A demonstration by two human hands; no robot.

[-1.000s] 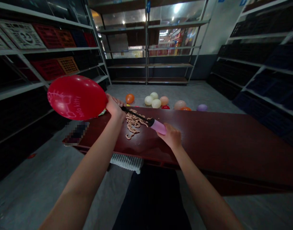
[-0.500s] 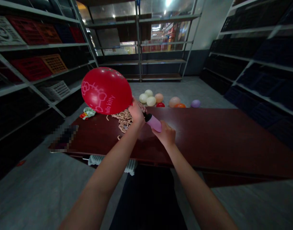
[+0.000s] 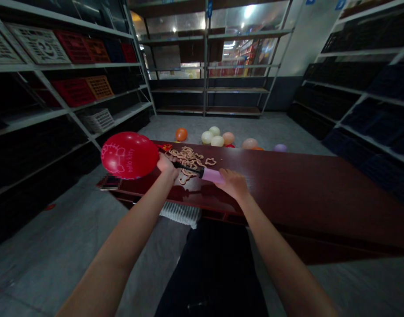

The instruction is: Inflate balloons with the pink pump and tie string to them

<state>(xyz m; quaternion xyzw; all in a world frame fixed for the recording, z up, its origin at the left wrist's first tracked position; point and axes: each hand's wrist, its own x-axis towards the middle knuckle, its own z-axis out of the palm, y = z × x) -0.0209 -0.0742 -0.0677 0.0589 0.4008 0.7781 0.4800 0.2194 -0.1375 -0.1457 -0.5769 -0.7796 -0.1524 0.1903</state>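
A red balloon [image 3: 131, 155] printed with "hello kitty" hangs inflated over the table's left part. My left hand [image 3: 167, 167] is closed around its neck, where the black end of a balloon pump meets it. The pump's pink barrel [image 3: 212, 175] is gripped by my right hand [image 3: 234, 182]. Between the hands its thin dark rod [image 3: 190, 168] shows. Behind and below the rod, a loose heap of beige uninflated balloons [image 3: 188, 155] lies on the dark red table [image 3: 288, 189]. The balloon's mouth is hidden in my left fingers.
Several pale, peach and purple balloons [image 3: 217, 141] lie on the floor beyond the table, with an orange balloon [image 3: 181, 134] to their left. A blurred dark object [image 3: 111, 182] sits at the table's left corner. Shelves with crates [image 3: 99, 86] stand left.
My hands have moved apart, and the pump's dark rod now shows between them. The balloon sits lower and looks smaller. My view has shifted left, bringing the orange balloon into sight.
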